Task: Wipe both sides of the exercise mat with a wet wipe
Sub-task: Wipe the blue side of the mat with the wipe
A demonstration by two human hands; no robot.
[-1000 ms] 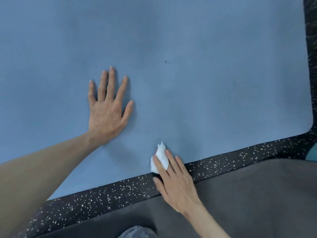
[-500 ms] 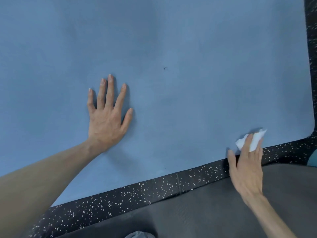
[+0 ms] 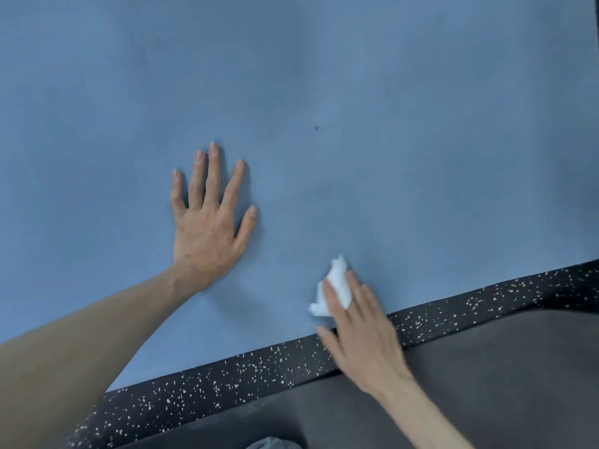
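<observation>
A blue exercise mat [image 3: 372, 92] lies flat and fills most of the view. My left hand [image 3: 207, 228] rests palm down on it with fingers spread. A crumpled white wet wipe [image 3: 335, 286] lies on the mat close to its near edge. My right hand [image 3: 359, 332] presses the wipe down under straight fingers, reaching across the floor strip.
A black speckled rubber floor strip [image 3: 246, 374] runs along the mat's near edge. A dark grey mat [image 3: 502, 377] lies nearer to me at the lower right. The speckled floor also shows along the right border [image 3: 594, 59].
My right hand swept the wipe along the near edge to the mat's right corner, then back left to the middle. My left hand stayed planted.
</observation>
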